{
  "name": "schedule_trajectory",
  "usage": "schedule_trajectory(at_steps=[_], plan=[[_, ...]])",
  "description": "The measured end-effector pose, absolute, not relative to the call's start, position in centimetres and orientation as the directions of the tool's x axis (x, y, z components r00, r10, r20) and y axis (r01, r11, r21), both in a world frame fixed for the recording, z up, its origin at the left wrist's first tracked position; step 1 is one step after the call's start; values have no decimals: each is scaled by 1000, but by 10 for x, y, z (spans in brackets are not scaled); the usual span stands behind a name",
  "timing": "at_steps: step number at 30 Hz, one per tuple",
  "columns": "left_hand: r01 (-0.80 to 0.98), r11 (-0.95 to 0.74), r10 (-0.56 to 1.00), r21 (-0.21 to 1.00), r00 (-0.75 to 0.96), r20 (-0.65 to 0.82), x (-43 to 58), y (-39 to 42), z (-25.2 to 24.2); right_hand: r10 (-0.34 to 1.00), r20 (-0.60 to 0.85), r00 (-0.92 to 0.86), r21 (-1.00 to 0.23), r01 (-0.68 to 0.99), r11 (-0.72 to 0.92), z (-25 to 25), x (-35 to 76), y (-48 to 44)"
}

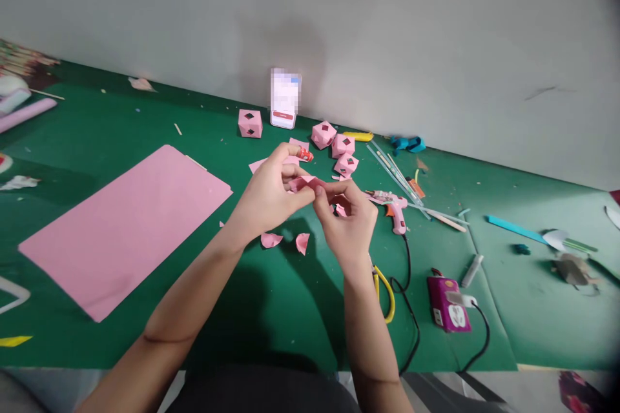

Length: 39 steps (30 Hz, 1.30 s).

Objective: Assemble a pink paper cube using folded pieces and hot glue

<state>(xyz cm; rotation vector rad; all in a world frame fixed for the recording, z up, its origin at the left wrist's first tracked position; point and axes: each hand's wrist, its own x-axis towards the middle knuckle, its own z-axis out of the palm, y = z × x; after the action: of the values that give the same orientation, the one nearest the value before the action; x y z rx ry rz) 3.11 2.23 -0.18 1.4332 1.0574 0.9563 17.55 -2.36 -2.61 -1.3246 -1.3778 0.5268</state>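
A small pink paper piece is pinched between both hands above the middle of the green table. My left hand holds its left side, with a red wrap on one raised fingertip. The thumb and fingers of my right hand close on its right side. Two curved pink scraps, one on the left and one on the right, lie below the hands. Beyond them stand folded pink paper shapes with diamond-shaped holes, one apart from a cluster. My fingers partly hide the held piece.
A large pink sheet lies at left. A phone leans on the wall. To the right are a pink glue gun with a black cord, glue sticks, yellow-handled scissors or pliers and a purple box.
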Motion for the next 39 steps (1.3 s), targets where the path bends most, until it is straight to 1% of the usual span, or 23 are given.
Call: schedule_trajectory(at_steps=[3, 7, 10, 13, 15, 17, 20, 22, 24, 26, 28, 30, 32, 35, 37, 39], plan=[[115, -36, 960, 993, 281, 2, 32, 20, 1, 898, 357, 258, -893, 377, 247, -27, 175, -24], [67, -30, 950, 997, 312, 8, 30, 16, 7, 904, 278, 324, -949, 239, 206, -25, 178, -23], [24, -78, 953, 997, 296, 68, 28, 16, 5, 909, 211, 359, -974, 155, 165, -22, 180, -23], [18, -153, 967, 988, 210, 146, 30, 17, 1, 943, 166, 288, -982, 132, 132, -19, 181, -24], [56, -209, 966, 976, 168, 198, 32, 18, -1, 954, 181, 238, -978, 144, 149, -19, 182, -25], [118, -252, 959, 960, 160, 232, 35, 17, -2, 943, 244, 227, -961, 187, 204, -19, 183, -27], [190, -265, 956, 946, 178, 232, 38, 14, -2, 904, 353, 239, -916, 283, 283, -22, 183, -28], [185, -259, 958, 948, 175, 228, 39, 13, -2, 888, 372, 272, -911, 294, 291, -24, 182, -26], [148, -262, 958, 954, 160, 238, 40, 13, -3, 889, 327, 319, -938, 224, 265, -26, 182, -23], [115, -264, 959, 958, 139, 248, 42, 14, -5, 913, 236, 332, -971, 113, 210, -27, 181, -20], [121, -267, 961, 956, 111, 255, 44, 16, -6, 943, 151, 298, -988, 26, 150, -29, 182, -18], [165, -282, 959, 945, 79, 273, 46, 17, -8, 960, 106, 258, -993, -16, 114, -31, 184, -15], [226, -321, 947, 920, 62, 316, 48, 18, -10, 963, 105, 247, -993, -19, 114, -33, 186, -14], [311, -379, 924, 872, 74, 375, 49, 17, -12, 954, 148, 261, -989, 33, 144, -34, 188, -12], [343, -385, 921, 857, 87, 379, 49, 16, -12, 950, 171, 262, -985, 83, 154, -33, 188, -12], [337, -371, 928, 865, 101, 359, 49, 16, -12, 943, 179, 279, -981, 117, 152, -34, 187, -12]])
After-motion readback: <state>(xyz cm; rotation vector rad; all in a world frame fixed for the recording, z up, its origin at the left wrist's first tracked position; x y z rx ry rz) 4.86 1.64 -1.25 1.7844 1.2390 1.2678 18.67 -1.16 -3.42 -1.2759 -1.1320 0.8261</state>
